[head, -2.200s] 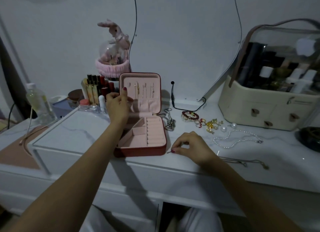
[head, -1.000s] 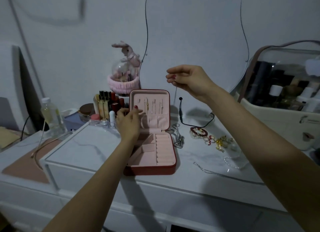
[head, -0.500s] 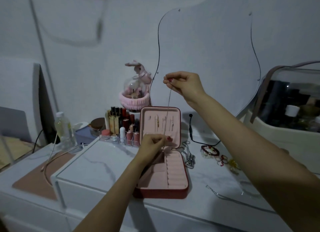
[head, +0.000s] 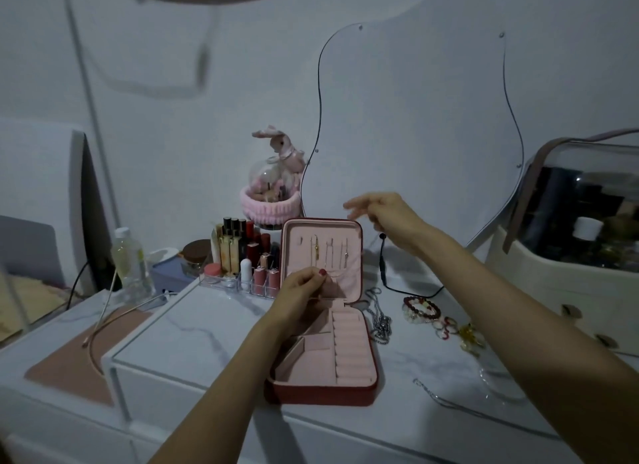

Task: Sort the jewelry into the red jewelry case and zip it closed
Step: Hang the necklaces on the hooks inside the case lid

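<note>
Centrally, the open red jewelry case [head: 323,387] sits near the table's front edge; left hand [head: 301,292] pinches at its lid pocket, right hand [head: 387,214] hovers at one o'clock, fingers loosely apart, blurred.

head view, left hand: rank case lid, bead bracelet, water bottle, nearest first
From the left hand:
1. Case lid, right behind its fingers.
2. Bead bracelet, to the right on the table.
3. Water bottle, far left.
</note>
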